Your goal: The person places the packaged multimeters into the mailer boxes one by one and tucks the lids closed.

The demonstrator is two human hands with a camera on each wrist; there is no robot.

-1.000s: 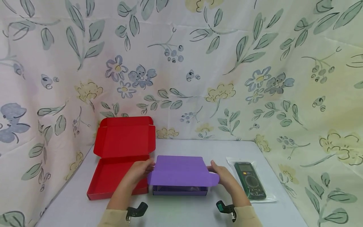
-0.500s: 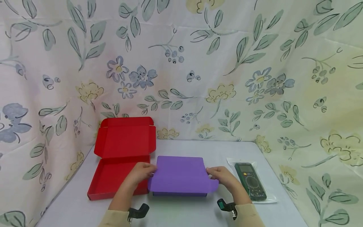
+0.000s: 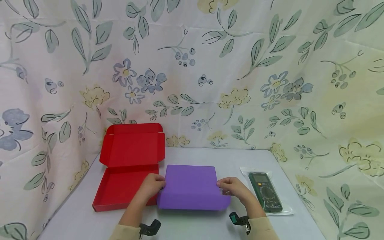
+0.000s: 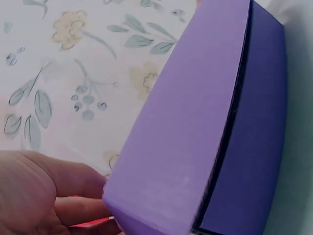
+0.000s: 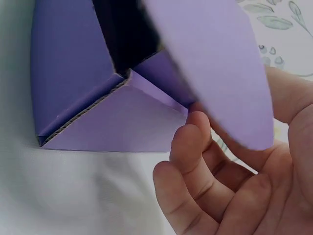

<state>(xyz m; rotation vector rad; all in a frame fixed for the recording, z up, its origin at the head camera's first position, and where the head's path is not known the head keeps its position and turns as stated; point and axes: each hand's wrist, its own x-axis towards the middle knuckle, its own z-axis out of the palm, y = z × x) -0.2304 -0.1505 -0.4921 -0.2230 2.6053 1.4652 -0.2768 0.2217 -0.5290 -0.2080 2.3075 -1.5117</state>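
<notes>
A purple cardboard box (image 3: 192, 186) sits mid-table, its lid folded down over the front. My left hand (image 3: 151, 185) pinches the lid's left edge; in the left wrist view its fingers (image 4: 80, 180) touch the lid corner, above a thin dark gap along the front wall (image 4: 259, 112). At the opposite edge, my right hand (image 3: 235, 187) grips the lid with curled fingers. From the right wrist, a rounded side flap (image 5: 220, 68) stands outside the box wall, and a dark opening shows beneath the lid. What lies inside is hidden.
To the left stands an open red cardboard box (image 3: 132, 146), lid raised. A green and black multimeter (image 3: 265, 191) in a clear plastic bag lies on the right. Behind the white table (image 3: 192, 226) hangs a floral cloth (image 3: 192, 83).
The purple lid has swung down toward me and now covers the box front, which was visible before. Both hands have shifted slightly lower with it, their fingers drawing in on its side edges.
</notes>
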